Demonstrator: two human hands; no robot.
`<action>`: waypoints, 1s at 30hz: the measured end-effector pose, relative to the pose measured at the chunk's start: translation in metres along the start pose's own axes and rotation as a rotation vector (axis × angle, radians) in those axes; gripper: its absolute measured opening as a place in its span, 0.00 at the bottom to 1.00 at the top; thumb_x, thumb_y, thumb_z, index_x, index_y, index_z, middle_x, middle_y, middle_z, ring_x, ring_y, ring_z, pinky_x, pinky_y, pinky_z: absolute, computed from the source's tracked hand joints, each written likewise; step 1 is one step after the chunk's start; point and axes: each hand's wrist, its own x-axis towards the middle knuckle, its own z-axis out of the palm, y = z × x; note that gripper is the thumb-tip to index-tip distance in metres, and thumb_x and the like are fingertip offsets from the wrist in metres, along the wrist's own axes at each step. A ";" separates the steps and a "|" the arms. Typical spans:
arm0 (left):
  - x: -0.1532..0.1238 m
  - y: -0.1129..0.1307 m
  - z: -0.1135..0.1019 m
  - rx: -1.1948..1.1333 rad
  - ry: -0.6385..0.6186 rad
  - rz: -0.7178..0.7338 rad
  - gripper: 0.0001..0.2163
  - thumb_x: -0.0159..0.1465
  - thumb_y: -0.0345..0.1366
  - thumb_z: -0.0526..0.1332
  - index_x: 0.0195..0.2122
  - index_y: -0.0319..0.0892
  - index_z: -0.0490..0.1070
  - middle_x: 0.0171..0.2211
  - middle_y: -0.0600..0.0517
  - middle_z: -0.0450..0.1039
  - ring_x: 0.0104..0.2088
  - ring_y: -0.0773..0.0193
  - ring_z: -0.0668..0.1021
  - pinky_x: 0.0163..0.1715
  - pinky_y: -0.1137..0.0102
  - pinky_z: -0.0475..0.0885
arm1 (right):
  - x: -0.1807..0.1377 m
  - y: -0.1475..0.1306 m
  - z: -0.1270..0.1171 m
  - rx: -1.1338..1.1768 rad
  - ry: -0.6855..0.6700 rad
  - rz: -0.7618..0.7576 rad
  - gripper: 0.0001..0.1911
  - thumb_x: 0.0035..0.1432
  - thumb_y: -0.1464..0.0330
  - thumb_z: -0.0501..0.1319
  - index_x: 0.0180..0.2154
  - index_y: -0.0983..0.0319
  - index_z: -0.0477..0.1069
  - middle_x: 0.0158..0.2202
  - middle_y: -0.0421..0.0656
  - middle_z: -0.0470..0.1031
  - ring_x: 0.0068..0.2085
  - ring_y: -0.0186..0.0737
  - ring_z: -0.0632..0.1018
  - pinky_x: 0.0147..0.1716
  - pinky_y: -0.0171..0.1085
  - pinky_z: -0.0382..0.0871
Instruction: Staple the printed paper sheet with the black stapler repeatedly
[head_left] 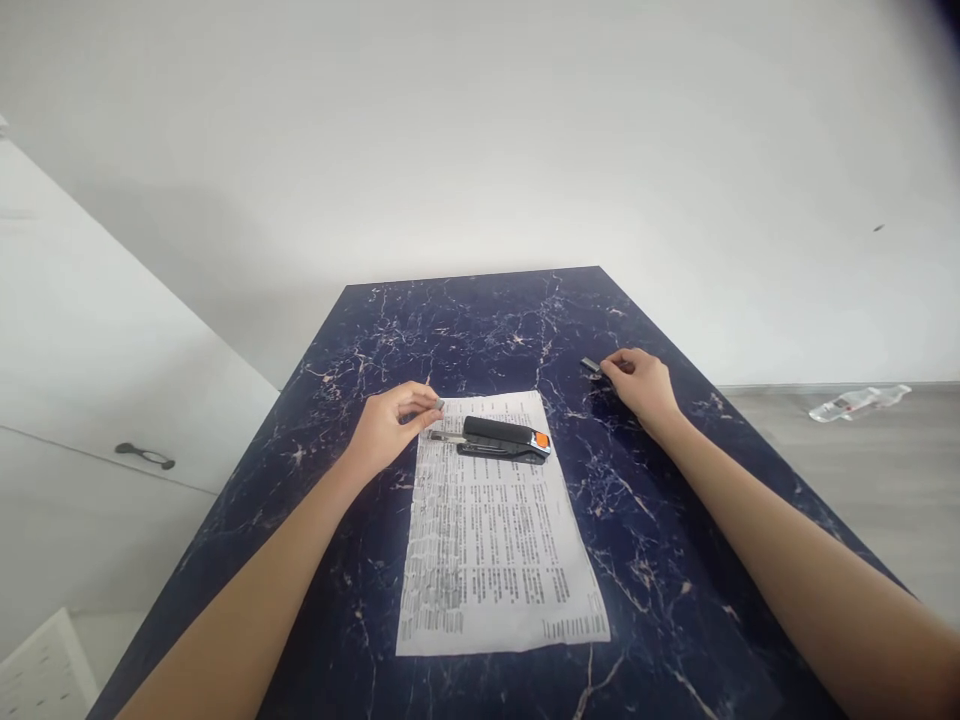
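Head view: A person's bare left hand (pixel 390 428) pinches a small grey sliver (pixel 439 405) between thumb and fingers over the far left corner of a white sheet of printed paper (pixel 517 545), Beside that hand, on the far part of the sheet, lies a black stapler with an orange button (pixel 506 432), placed crosswise with its slim metal tongue (pixel 448 437) jutting left. That angle seems to suit the left hand, putting the tongue just below its fingertips, with the button end facing away to the right. Well apart, the right hand (pixel 637 383) grips the near end of a small dark-grey block (pixel 591 366) on the far right of the navy, white-veined marble-patterned counter (pixel 480 345); whether the block rests there or hangs just above cannot be told. Both grasps are fingertip pinches, likely because the pieces are too slight for a full palm. Flat and lengthwise to the person, the paper probably stays put under the stapler's weight. Off to the right, a crumpled clear plastic wrapper (pixel 859 402) lies on the grey floor (pixel 885 470).
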 end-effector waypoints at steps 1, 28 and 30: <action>0.000 -0.002 0.001 0.005 -0.023 -0.001 0.13 0.63 0.44 0.71 0.45 0.45 0.77 0.41 0.48 0.83 0.43 0.56 0.85 0.50 0.58 0.81 | 0.000 0.001 0.000 -0.002 0.002 0.003 0.12 0.53 0.60 0.60 0.30 0.60 0.78 0.32 0.47 0.79 0.34 0.47 0.76 0.40 0.44 0.67; 0.000 -0.012 0.001 0.143 -0.329 0.258 0.10 0.69 0.40 0.65 0.49 0.49 0.83 0.43 0.47 0.78 0.43 0.58 0.79 0.44 0.60 0.77 | 0.001 0.003 0.000 -0.013 -0.037 -0.014 0.16 0.58 0.54 0.62 0.30 0.59 0.78 0.31 0.46 0.79 0.33 0.47 0.76 0.37 0.44 0.66; 0.000 -0.012 0.002 0.137 -0.329 0.262 0.10 0.69 0.40 0.65 0.49 0.49 0.83 0.44 0.47 0.78 0.43 0.59 0.79 0.44 0.61 0.77 | 0.000 0.003 0.000 -0.016 -0.040 -0.020 0.16 0.58 0.54 0.62 0.30 0.59 0.77 0.32 0.46 0.79 0.34 0.48 0.76 0.37 0.44 0.67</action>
